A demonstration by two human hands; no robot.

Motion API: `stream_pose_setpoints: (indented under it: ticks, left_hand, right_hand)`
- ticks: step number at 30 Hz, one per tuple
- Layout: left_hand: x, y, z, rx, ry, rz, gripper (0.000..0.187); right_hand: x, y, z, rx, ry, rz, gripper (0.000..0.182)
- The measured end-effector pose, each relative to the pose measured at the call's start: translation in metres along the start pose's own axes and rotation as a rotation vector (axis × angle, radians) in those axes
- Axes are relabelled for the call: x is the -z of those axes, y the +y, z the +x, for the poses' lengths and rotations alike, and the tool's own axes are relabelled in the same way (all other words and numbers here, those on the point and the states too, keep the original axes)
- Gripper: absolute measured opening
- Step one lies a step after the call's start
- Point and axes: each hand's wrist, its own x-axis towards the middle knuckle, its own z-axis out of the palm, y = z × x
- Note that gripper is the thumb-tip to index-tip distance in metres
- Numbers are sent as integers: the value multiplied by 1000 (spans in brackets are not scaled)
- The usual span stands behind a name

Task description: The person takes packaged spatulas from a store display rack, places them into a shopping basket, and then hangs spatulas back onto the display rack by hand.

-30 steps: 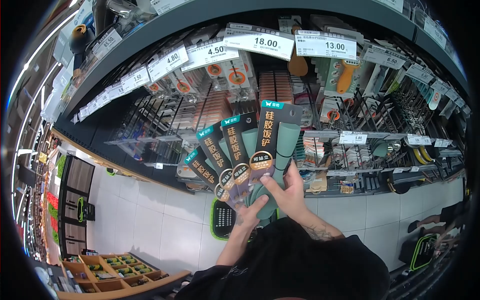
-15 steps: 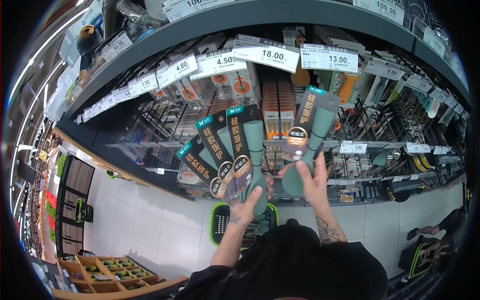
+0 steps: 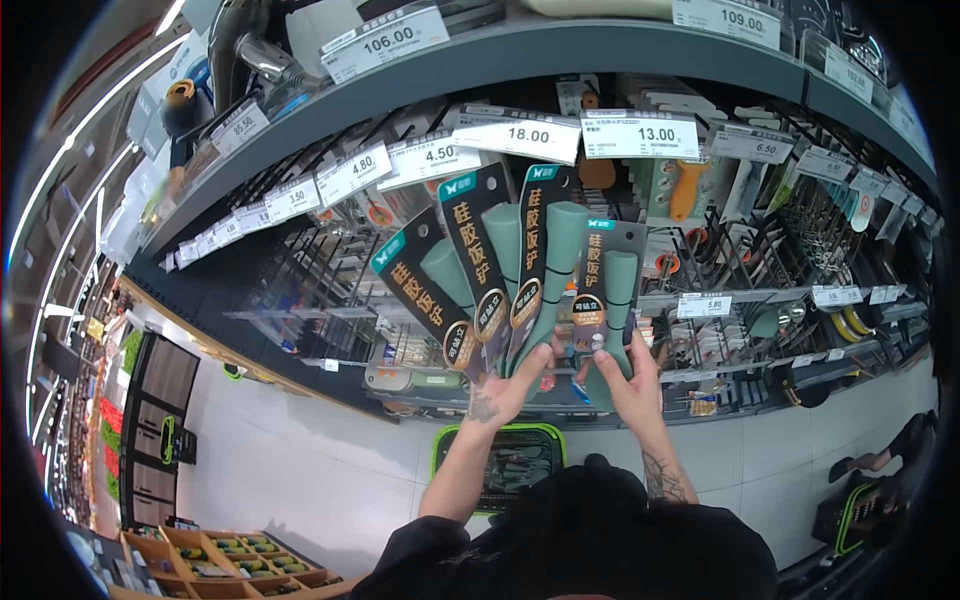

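Note:
Fanned out in my left hand are several green silicone rice paddles on black cards with gold lettering. My fingers wrap their lower ends, thumb in front. A single carded green paddle is upright in my right hand, the thumb pressing on the card's lower part. The two hands are close together in front of the shelf, and the held cards hide part of the hanging goods behind them.
Price tags line a dark curved shelf edge above. Utensils hang on hooks, among them an orange-handled tool. A green-rimmed basket stands on the floor below. Another person's leg and a second basket are at the right.
The right-hand paddle has moved down and turned more upright, nearer the left-hand bunch. The bunch has risen and shifted slightly right. The camera view has shifted a little.

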Motion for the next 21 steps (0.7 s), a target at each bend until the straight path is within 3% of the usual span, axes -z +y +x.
stream_pose_setpoints:
  ticks: [8, 12, 21]
  left_hand:
    - [8, 8, 9, -71, 18, -60, 30]
    - [4, 25, 7, -129, 66, -115, 46]
    - [8, 30, 10, -152, 11, -228, 52]
  right_hand:
    - [-4, -15, 12, 18, -47, -119, 20]
    - [-8, -36, 28, 120, -64, -176, 18]
    - [-10, -43, 64, 143, -280, -135, 19]
